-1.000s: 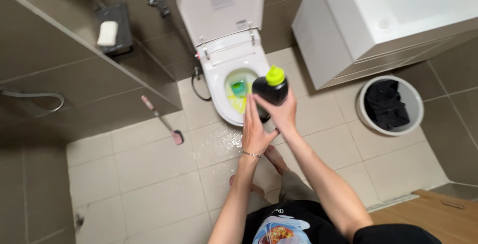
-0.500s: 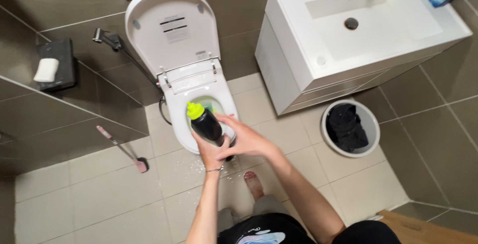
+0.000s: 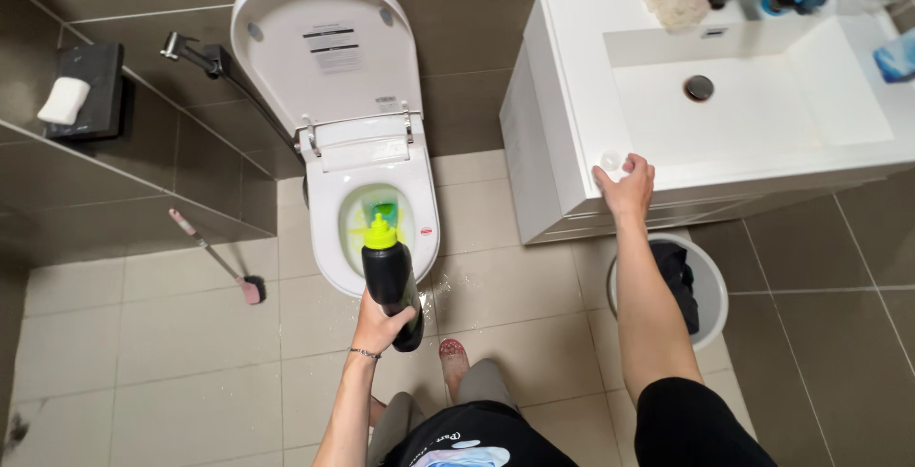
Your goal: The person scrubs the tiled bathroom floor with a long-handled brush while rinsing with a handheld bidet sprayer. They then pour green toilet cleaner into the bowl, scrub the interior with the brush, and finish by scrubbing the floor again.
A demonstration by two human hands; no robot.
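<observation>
Two bare hands are at work in a tiled bathroom, well apart from each other. The left hand [image 3: 381, 319] is wrapped around the lower body of a black bottle [image 3: 391, 281] with a yellow-green nozzle cap, holding it nearly upright over the front rim of the toilet bowl [image 3: 329, 229]. Inside the bowl, green liquid streaks the wall, and the seat lid [image 3: 324, 48] stands raised against the wall. The right hand [image 3: 624, 186] reaches out to the front left corner of the white sink cabinet [image 3: 572, 95], its fingers curled loosely about a small white cap [image 3: 610, 160] that rests on the counter edge; whether it grips the cap or only touches it cannot be told. A round bin [image 3: 710, 286] with dark cloth in it sits on the floor under that arm. A pink-handled brush [image 3: 217, 257] lies on the tiles left of the toilet.
</observation>
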